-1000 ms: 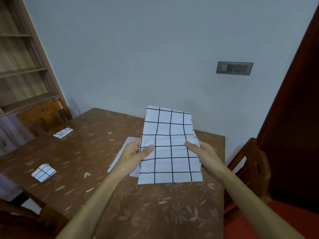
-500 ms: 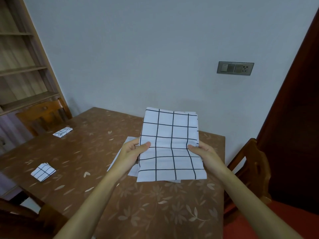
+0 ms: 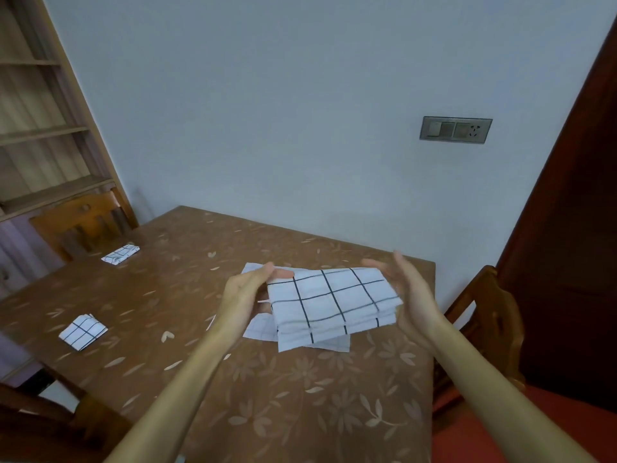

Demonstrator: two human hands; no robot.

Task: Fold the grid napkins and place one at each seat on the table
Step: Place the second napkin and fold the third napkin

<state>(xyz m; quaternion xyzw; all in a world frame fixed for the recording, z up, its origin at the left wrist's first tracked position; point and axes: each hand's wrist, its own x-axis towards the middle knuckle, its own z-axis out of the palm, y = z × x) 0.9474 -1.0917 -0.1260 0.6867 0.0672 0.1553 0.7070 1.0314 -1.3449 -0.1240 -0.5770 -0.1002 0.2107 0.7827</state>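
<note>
Your left hand (image 3: pixel 247 292) pinches the left edge of the folded grid napkin (image 3: pixel 330 305) above the counter (image 3: pixel 167 295); your right hand (image 3: pixel 412 292), fingers spread, sits against its right edge.

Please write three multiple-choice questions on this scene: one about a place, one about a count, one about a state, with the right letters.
1. The held napkin is: A. between left hand and right hand, over the table; B. on a shelf; C. on a chair.
2. Small folded napkins on the table's left part: A. one; B. two; C. four.
3. The right hand's fingers are: A. straight; B. fisted; C. flat on the table.
1A: hands flank it. 2B: far napkin and near napkin. 3A: they point upward.
</note>
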